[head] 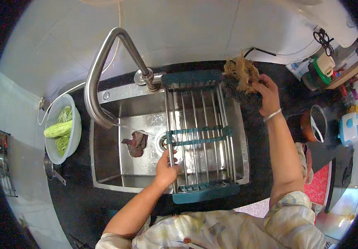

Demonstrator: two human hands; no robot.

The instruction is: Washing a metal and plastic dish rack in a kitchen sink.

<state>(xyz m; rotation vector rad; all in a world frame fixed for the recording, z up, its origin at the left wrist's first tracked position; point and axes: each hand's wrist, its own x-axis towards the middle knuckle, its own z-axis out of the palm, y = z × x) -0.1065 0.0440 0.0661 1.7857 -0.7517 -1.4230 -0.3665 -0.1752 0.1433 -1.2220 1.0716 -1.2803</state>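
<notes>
My left hand [166, 169] has its fingers around the left metal rail of an extendable dish drying rack [202, 192] with teal plastic ends. The rack lies across the right part of a stainless steel sink [106, 149]. At the sink's back right corner, my right hand [268, 91] grips a tan, ragged fibrous clump [242, 73]; its exact kind is unclear. A dark reddish-brown limp piece [136, 143], meat or wet cloth, lies on the sink floor left of the drain [162, 142]. A thin stream of water leaves the steel faucet [93, 90] above it.
Left of the sink, a pale plastic bowl [76, 124] holds a peeled green gourd [59, 129] and green shreds. A small metal pan [50, 166] sits below it. Rightward stand a brown pot [306, 124] and a blue-and-white container [350, 129]. A black cable [264, 51] lies behind.
</notes>
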